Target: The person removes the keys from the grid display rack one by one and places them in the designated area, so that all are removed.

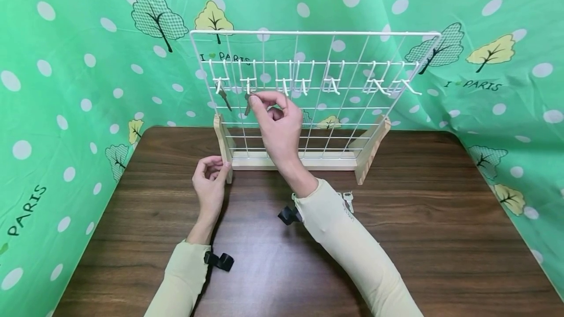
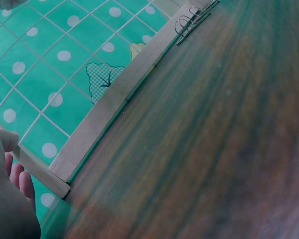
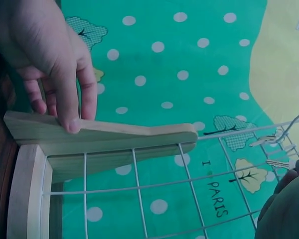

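Observation:
A white wire grid rack (image 1: 315, 33) stands upright in wooden supports, with several white hooks along it. My right hand (image 1: 282, 128) pinches a key (image 1: 247, 105) between thumb and forefinger, at the second hook from the left (image 1: 248, 84). Whether its ring is over the hook is hidden by the fingers. Another key (image 1: 226, 99) hangs from the leftmost hook (image 1: 219, 85). My left hand (image 1: 209, 185) grips the rack's left wooden support (image 1: 223, 148) low down; in the right wrist view its thumb (image 3: 70, 122) lies on the near edge.
More keys (image 1: 348, 200) lie on the brown table (image 1: 423, 238), partly behind my right sleeve; their rings (image 2: 187, 25) show in the left wrist view. A green dotted cloth (image 1: 66, 87) hangs behind and beside the table. Black wrist straps (image 1: 288, 215) sit on both sleeves.

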Demonstrator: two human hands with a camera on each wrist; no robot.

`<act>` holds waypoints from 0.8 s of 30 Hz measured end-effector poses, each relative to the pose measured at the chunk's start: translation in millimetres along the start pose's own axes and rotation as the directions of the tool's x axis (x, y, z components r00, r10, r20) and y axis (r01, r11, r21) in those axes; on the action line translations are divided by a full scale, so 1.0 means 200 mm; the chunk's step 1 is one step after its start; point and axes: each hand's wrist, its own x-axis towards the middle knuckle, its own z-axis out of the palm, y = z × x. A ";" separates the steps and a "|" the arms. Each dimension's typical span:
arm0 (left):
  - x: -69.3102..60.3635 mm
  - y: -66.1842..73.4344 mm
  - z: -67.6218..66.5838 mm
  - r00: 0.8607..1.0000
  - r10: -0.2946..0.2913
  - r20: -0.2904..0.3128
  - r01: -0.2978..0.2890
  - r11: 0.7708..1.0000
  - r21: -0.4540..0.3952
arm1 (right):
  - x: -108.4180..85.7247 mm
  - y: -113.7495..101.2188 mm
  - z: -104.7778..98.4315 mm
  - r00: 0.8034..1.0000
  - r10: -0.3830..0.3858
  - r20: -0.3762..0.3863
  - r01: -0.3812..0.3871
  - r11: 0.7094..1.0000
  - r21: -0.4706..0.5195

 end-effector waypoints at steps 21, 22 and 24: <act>-0.01 0.02 0.01 1.000 0.004 -0.001 -0.004 1.000 -0.014 | 0.02 -0.12 -0.02 0.936 0.324 0.137 -0.348 0.911 0.222; -0.01 0.02 0.01 1.000 0.004 -0.001 -0.004 1.000 -0.013 | 0.02 -0.12 -0.03 0.929 0.340 0.146 -0.366 0.903 0.225; -0.01 0.02 0.01 1.000 0.005 0.001 -0.005 1.000 -0.013 | 0.02 -0.13 -0.04 0.923 0.351 0.155 -0.379 0.898 0.223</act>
